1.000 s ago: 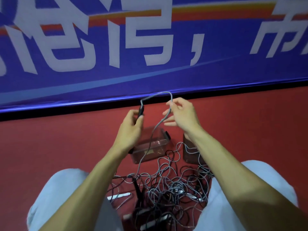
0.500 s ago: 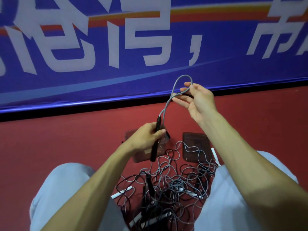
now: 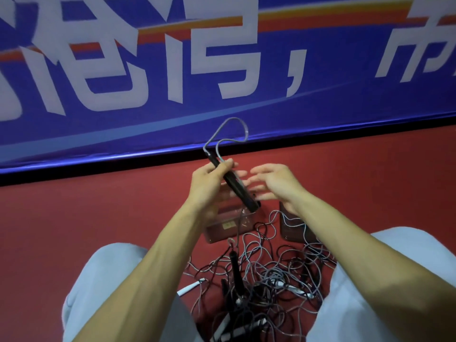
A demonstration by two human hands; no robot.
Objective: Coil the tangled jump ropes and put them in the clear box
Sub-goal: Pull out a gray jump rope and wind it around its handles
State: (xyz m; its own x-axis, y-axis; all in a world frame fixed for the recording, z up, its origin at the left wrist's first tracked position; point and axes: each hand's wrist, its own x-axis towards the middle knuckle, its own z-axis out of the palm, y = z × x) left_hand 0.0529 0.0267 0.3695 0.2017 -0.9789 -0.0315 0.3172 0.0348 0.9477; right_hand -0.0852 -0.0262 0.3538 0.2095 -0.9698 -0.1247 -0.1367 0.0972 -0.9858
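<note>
We sit on a red floor [image 3: 74, 218] facing a blue banner [image 3: 222, 70], knees apart, with a tangle of ropes [image 3: 266, 280] lying between our legs.

What could go wrong: the grey rope [image 3: 230, 134] we are coiling runs down from the handle [image 3: 232, 183] into that tangle, and it looks caught among the others. If we pull more length up, we could drag the whole heap along or tighten a knot. The single loop standing above the handle is springy and is pinned only by the left fingers; any slack in that grip would likely let it flick open. The clear box [image 3: 222, 225] sits on the floor just beyond the tangle, partly hidden behind our hands, and a snagged rope jerked upward might knock it.

The grip: our left hand [image 3: 209, 186] is closed around the black handle, held slanted, its upper end towards the banner. The fingers also press the grey rope against the handle where the loop comes back down. Our right hand [image 3: 274, 186] is open, fingers spread and a little blurred, just beside the handle's lower end. It holds nothing, and we cannot tell whether a fingertip touches the handle.

A second dark piece [image 3: 293, 228], perhaps a lid, lies on the floor right of the box, under our right wrist.
</note>
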